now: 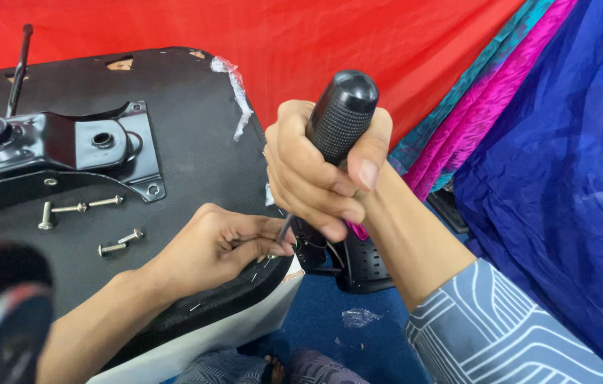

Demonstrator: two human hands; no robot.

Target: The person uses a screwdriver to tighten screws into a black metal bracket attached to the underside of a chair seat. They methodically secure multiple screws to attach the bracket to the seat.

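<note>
The right hand (323, 181) grips a black knurled-handled screwdriver (340, 114), tip at the black upturned chair seat (195, 128) edge; the left hand (220, 249) pinches the shaft (steadying it); silver bolts (81, 208) lie loose, so fastening looks unfinished.

A black-handled screwdriver (335, 124), its grip knurled and capped with a smooth rounded end, stands nearly upright, tilted slightly to the right at the top, its thin metal shaft running down and to the left to the edge of an upturned chair seat (195, 128). The seat's underside (black, finely textured fabric, fixed with small staples along the rim) fills the left of the view, lying flat. The shaft's tip meets the seat's near right corner; the tip itself is hidden, so what it engages cannot be told.
</note>
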